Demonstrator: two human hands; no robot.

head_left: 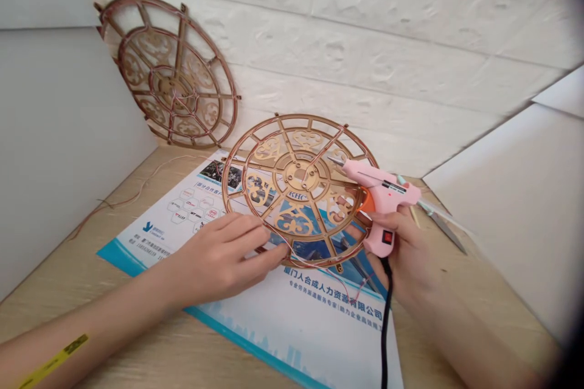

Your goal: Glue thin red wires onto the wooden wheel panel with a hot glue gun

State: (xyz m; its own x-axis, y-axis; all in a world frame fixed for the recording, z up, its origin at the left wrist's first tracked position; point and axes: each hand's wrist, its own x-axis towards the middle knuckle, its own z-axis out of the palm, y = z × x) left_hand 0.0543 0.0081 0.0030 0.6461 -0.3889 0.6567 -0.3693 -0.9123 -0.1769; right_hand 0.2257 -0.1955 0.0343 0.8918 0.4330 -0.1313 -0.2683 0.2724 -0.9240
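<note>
A round brown openwork frame (297, 196) with spokes and scroll cut-outs, lettered KHC, is tilted up in front of me. My left hand (237, 253) grips its lower left rim, with the thumb and fingers bent around the edge. A thin red and white wire (314, 262) runs along the lower rim beside my fingers. In my right hand (408, 243) is a pink hot glue gun (383, 185) with an orange trigger. Its metal nozzle points left over the frame's upper right part. Some right fingers show behind the rim; whether they bear the frame I cannot tell.
A second round frame (176, 91) leans against the white wall at the back left, its loose wire (141, 185) trailing over the table. A printed leaflet (274, 316) lies under the work. A pointed blade (444, 228) lies at right. The gun's black cord (385, 328) hangs toward me.
</note>
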